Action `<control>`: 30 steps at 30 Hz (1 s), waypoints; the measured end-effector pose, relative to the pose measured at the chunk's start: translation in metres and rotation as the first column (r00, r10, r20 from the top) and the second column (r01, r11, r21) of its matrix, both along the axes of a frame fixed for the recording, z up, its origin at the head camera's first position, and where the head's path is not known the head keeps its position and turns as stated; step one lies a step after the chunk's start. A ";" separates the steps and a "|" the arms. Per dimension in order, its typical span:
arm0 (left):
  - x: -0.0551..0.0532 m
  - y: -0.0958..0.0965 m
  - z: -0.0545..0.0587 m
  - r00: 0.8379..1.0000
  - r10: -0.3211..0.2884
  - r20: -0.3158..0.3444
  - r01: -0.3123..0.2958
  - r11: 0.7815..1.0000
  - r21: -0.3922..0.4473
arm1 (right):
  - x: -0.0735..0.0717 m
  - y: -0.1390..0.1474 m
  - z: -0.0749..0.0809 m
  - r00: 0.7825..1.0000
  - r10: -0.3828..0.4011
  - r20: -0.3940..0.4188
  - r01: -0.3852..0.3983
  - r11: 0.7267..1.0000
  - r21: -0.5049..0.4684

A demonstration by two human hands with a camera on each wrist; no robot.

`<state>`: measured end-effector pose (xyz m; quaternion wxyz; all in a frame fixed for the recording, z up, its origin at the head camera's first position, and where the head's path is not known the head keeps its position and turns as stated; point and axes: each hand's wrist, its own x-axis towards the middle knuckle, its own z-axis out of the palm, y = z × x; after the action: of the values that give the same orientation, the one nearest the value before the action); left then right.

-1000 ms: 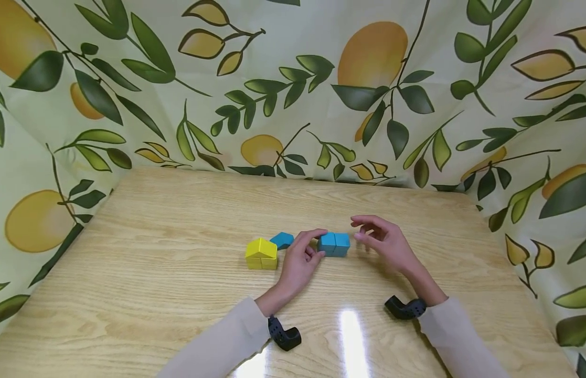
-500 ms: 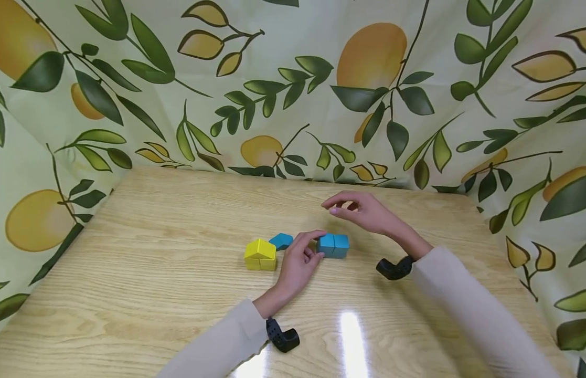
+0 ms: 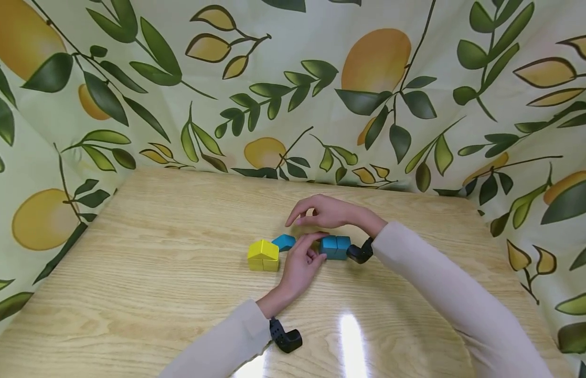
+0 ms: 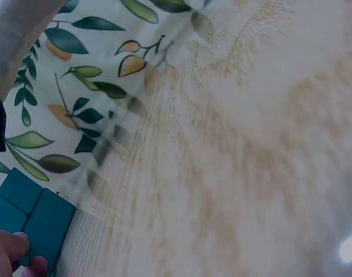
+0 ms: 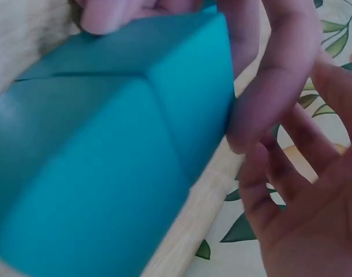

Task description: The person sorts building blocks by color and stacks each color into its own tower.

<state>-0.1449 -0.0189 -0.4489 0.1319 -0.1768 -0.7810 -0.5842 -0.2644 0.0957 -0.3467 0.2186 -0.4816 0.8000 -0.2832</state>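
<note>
My left hand (image 3: 299,265) grips a pair of blue blocks (image 3: 335,248) at their left end, thumb in front and a finger behind. In the left wrist view, the blocks (image 4: 27,216) show as joined squares beside the fingertips. Loosely bent and holding nothing, my right hand (image 3: 328,211) hovers behind the left. Below and left of its fingertips lies a blue block with a pointed outline (image 3: 284,242), partly hidden by the yellow blocks. In the right wrist view, the right hand (image 5: 314,213) appears beyond the blue blocks (image 5: 107,150), apart from them.
Left of my left hand stands a stack of yellow blocks (image 3: 263,256), with a roof-shaped top over two lower blocks. Everything rests on a wooden table (image 3: 179,304). A cloth with fruit and leaves (image 3: 293,105) hangs behind it and at both sides.
My right hand has risen from the right of the blue blocks and swung left, over behind them toward the pointed blue block. The left hand keeps its grip in place.
</note>
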 end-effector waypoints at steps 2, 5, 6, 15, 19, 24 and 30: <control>0.000 0.000 -0.001 1.000 -0.003 0.002 0.003 1.000 0.004 | -0.002 -0.002 0.000 0.998 0.034 0.046 -0.035 0.999 0.039; 0.000 0.000 -0.001 1.000 -0.009 0.000 0.009 1.000 0.005 | -0.004 -0.005 -0.001 0.989 0.093 0.116 -0.102 0.992 0.078; 0.000 0.000 -0.001 1.000 -0.010 -0.003 0.010 1.000 0.005 | -0.005 -0.006 -0.001 0.986 0.107 0.131 -0.119 0.989 0.089; 0.001 -0.001 -0.001 1.000 0.018 0.004 -0.018 1.000 -0.025 | -0.003 -0.020 -0.004 0.980 0.131 0.148 -0.159 0.967 0.199; 0.002 -0.002 -0.002 1.000 0.014 0.009 -0.014 1.000 -0.024 | -0.003 -0.023 -0.006 0.987 0.080 0.140 -0.117 0.955 0.273; 0.000 -0.002 -0.001 1.000 0.006 -0.005 -0.006 1.000 -0.010 | -0.006 -0.023 -0.005 0.993 0.041 0.112 -0.074 0.949 0.305; 0.000 -0.001 0.000 1.000 0.001 -0.019 -0.001 1.000 0.006 | -0.012 -0.012 -0.003 0.998 -0.017 0.064 -0.006 0.940 0.341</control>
<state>-0.1450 -0.0201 -0.4494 0.1401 -0.1814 -0.7783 -0.5846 -0.2769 0.0833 -0.3500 0.3243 -0.4247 0.8306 -0.1569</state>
